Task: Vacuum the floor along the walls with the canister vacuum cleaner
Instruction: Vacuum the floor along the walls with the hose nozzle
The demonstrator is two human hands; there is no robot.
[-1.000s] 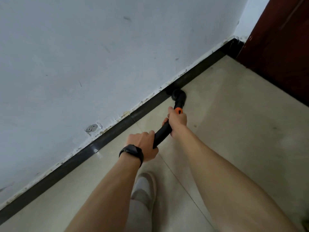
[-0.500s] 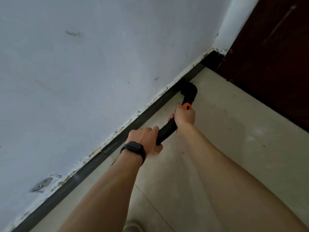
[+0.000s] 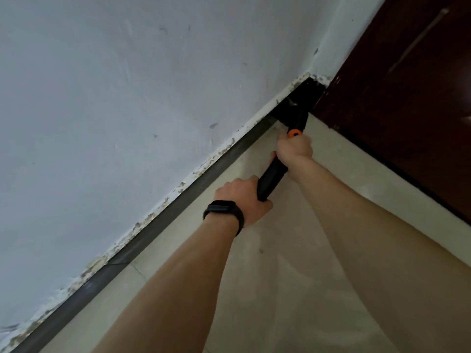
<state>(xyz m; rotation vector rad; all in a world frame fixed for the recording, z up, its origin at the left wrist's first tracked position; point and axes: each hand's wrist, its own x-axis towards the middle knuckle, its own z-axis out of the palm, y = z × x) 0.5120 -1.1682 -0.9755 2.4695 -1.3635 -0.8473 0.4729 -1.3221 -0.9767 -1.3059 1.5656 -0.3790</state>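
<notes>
The wall [image 3: 127, 98] and dark door [image 3: 407, 110] close off the corner; the floor [image 3: 280, 276] beside them lies open.

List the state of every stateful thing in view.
vacuum wand: held in both hands, tip at the corner by the door
left hand: grips the wand's near end
right hand: grips it just behind the orange collar
wristband: worn on left wrist
wall paint: chipped above the skirting
</notes>
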